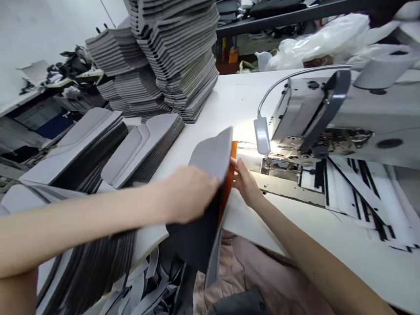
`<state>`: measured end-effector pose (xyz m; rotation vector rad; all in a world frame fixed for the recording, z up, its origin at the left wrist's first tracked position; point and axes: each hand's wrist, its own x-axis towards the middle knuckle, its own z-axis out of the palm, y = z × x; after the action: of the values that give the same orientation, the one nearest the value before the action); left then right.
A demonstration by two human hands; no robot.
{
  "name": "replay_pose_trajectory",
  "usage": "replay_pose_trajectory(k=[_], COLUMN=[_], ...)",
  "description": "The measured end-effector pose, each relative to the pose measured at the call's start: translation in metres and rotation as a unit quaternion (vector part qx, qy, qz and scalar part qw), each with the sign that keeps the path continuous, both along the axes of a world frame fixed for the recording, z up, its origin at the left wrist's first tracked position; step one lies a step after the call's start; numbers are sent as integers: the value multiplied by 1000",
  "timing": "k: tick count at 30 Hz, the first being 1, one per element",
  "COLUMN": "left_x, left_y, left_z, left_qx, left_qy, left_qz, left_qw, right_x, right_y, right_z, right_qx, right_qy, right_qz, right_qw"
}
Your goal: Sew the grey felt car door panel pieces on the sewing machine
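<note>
A padded grey fabric panel (pixel 211 152) with a dark underside stands tilted over the table edge, its lower end hanging by my lap. My left hand (pixel 193 193), smeared by motion, is closed on the panel's near edge. Along the panel's far side shows a bright orange piece (pixel 229 181); whether it is joined to the panel I cannot tell. My right hand (pixel 247 182) pinches the orange piece and panel edge from the right, its fingertips partly hidden. Just right of that hand are the lit needle area and bed of a sewing machine (pixel 339 126).
Tall stacks of grey panels (pixel 181 47) rise at the back. More panel piles (pixel 142 144) lean at left. A small lamp (pixel 262 135) hangs beside the needle. Black-and-white strips (pixel 360 188) lie under the machine arm. Fabric scraps (pixel 151 290) hang below the table edge.
</note>
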<state>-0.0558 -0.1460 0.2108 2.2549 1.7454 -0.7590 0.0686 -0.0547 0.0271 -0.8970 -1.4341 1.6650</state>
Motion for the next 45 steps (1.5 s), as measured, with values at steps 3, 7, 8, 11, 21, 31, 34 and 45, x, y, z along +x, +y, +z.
replay_pose_trajectory(k=[3, 7, 8, 11, 21, 31, 34, 45], left_x=[39, 34, 30, 21, 34, 40, 41, 47], left_y=[-5, 52, 71, 119, 147, 161, 165, 176], left_z=[-32, -76, -89, -129, -173, -182, -184, -193], left_qx=[-160, 26, 125, 190, 142, 153, 129, 156], left_qy=[-108, -219, -232, -303, -374, -363, -384, -374], left_qz=[-116, -57, -31, 0, 35, 48, 63, 148], left_qw=[974, 974, 964, 934, 916, 918, 912, 902], right_x=[16, 33, 37, 52, 126, 124, 125, 127], right_y=[-3, -5, -5, -6, -17, -3, -3, 1], right_z=[-10, -28, -31, -32, -22, -31, -30, -30], right_qx=[-11, 31, 43, 83, 628, 691, 685, 655], right_qy=[-3, -39, -53, -122, -305, -341, -338, -347], right_qz=[-27, -100, -117, -141, -10, -50, -56, -48], right_qw=[1000, 994, 991, 979, 716, 635, 643, 670])
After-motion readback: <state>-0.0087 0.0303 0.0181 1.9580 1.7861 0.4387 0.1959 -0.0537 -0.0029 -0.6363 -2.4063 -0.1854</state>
